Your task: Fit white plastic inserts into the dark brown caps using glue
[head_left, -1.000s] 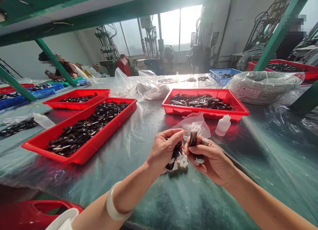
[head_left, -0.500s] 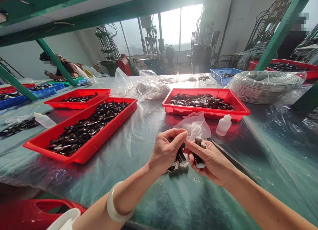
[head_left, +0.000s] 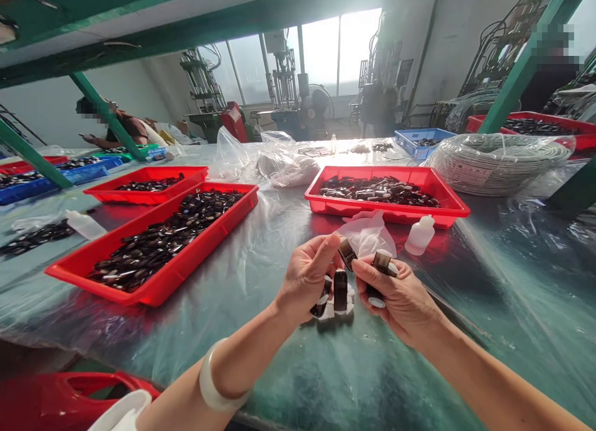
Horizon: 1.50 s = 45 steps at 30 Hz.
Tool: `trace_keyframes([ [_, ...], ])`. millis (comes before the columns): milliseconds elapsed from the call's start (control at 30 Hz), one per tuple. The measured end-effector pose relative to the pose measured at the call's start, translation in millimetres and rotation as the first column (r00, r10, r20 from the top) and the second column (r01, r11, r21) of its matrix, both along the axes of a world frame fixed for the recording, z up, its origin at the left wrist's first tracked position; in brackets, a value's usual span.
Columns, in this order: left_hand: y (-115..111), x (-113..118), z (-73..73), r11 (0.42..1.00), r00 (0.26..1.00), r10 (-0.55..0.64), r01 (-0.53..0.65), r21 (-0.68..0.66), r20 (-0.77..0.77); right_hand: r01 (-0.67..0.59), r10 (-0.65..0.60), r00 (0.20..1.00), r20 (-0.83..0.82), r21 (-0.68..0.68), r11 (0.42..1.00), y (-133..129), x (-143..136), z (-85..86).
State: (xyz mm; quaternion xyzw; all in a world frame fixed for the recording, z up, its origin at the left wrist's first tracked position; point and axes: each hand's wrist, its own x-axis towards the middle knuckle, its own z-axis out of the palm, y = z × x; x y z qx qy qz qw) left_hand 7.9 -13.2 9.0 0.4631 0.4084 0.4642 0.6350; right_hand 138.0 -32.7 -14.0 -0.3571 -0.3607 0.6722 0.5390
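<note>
Between thumb and fingers, my left hand (head_left: 307,276) pinches a small dark translucent plastic part (head_left: 347,254). My right hand (head_left: 400,297) is closed around more dark plastic parts (head_left: 384,263) with white ends, and its thumb and fingertips come up to the left hand's part. Under and beside the left hand are further dark parts (head_left: 341,291) among small white pieces (head_left: 329,311); whether the left hand holds any of these I cannot tell. Just beyond both hands lies a thin white bag (head_left: 372,232) with white pieces in it.
A red tray (head_left: 386,212) of dark parts stands beyond my hands, another long red tray (head_left: 153,288) to the left. A white bottle (head_left: 419,235) stands to the right. Farther right lies a wrapped cable coil (head_left: 500,164). A person (head_left: 125,123) sits at the far left.
My hands have moved slightly apart, and the dark part in the left fingertips now shows. A dark part below now stands more upright.
</note>
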Motion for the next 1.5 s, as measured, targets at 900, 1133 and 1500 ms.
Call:
trace_keyframes([
  [900, -1, -3, -2.5, 0.993, 0.995, -0.098, 0.096, 0.067, 0.015, 0.125, -0.121, 0.992, -0.043, 0.099, 0.987, -3, -7, -8.8],
  [1133, -1, -3, -4.6, 0.984, 0.985, -0.164, 0.159, 0.078, 0.056, 0.166, -0.160, 0.985, -0.061, 0.115, 0.979, -2, -7, -5.6],
  [1500, -3, -5, -1.4, 0.948, 0.950, -0.306, 0.299, 0.109, 0.055, -0.142, 0.155, 0.982, -0.113, 0.116, 0.983, -6, 1, 3.6],
])
